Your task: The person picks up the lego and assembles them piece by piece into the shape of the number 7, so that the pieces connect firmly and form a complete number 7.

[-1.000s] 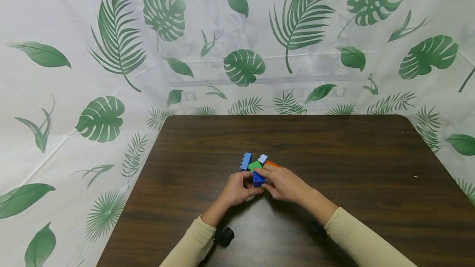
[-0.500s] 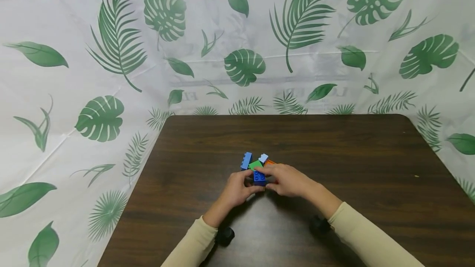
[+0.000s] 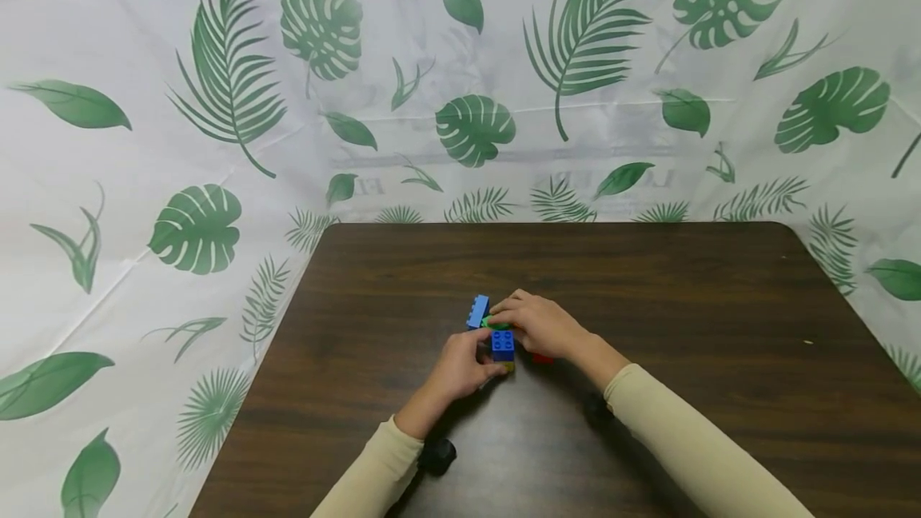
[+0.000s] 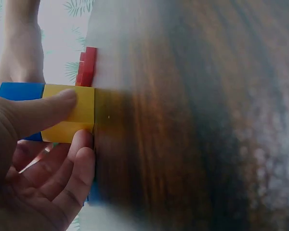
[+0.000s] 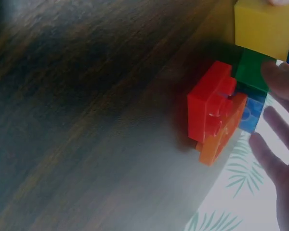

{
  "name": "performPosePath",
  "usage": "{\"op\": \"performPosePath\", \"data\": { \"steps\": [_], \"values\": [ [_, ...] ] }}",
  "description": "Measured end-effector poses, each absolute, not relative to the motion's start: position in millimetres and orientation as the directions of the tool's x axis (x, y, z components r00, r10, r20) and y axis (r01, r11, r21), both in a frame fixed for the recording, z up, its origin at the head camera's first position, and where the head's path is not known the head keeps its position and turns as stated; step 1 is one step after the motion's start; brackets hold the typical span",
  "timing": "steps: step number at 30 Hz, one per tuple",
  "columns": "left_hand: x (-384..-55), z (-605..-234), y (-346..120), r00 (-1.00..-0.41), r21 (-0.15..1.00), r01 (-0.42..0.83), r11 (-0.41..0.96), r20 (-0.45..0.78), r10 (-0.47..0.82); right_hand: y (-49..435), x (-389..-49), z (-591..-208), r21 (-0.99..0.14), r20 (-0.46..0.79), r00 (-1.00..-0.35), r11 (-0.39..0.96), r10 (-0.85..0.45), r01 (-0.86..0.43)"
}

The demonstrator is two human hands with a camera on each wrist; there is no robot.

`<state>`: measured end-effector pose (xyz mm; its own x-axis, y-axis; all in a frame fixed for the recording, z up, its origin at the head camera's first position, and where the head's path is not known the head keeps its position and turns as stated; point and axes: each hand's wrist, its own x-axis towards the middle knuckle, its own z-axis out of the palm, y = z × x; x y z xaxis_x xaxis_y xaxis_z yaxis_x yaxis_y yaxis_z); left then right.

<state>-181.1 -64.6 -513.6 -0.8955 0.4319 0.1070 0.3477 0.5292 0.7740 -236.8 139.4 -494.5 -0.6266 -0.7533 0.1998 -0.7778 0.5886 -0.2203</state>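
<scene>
Right hand [image 3: 543, 328] nearer far table edge [image 3: 561, 227]

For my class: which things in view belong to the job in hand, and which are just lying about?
Apparently the job:
left hand, holding the yellow brick with the dark blue brick on top
right hand, at the green brick

Lying about, apparently untouched:
red brick
orange piece
long light blue brick
tiny yellow speck

In the head view, the right hand [image 3: 541, 326] part-hides the green block [image 5: 251, 70]; bottom edge cuts both sleeves [image 3: 705, 438]; a speck [image 3: 808, 342] is too small to identify.
</scene>
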Motion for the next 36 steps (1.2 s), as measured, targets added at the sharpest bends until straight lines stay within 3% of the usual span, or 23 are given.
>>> {"op": "performPosePath", "data": {
  "steps": [6,11,20,27,36],
  "values": [
    [-180.6,-506.4,-67.7,-0.905,0.758,0.326,0.565,0.077,0.419,139.0,-239.0,-502.8,-0.145,0.270,-0.599,0.583,-0.754,-0.799],
    [-177.1,-497.2,-71.4,-0.908,0.718,0.367,0.592,0.135,0.398,139.7,-238.0,-502.7,-0.172,0.287,-0.633,0.611,-0.719,-0.772],
    [-178.7,-501.0,-64.5,-0.870,0.764,0.464,0.449,0.298,0.392,143.3,-233.4,-488.0,-0.446,0.312,-0.757,0.615,-0.574,-0.650],
    [-179.0,-504.3,-64.5,-0.852,0.742,0.502,0.445,0.333,0.404,147.4,-227.2,-478.3,-0.665,0.322,-0.812,0.494,-0.487,-0.560],
    [-184.6,-509.5,-65.7,-0.817,0.715,0.552,0.429,0.362,0.449,147.9,-215.7,-459.1,-0.790,0.298,-0.849,0.387,-0.436,-0.476]
  ]
}}
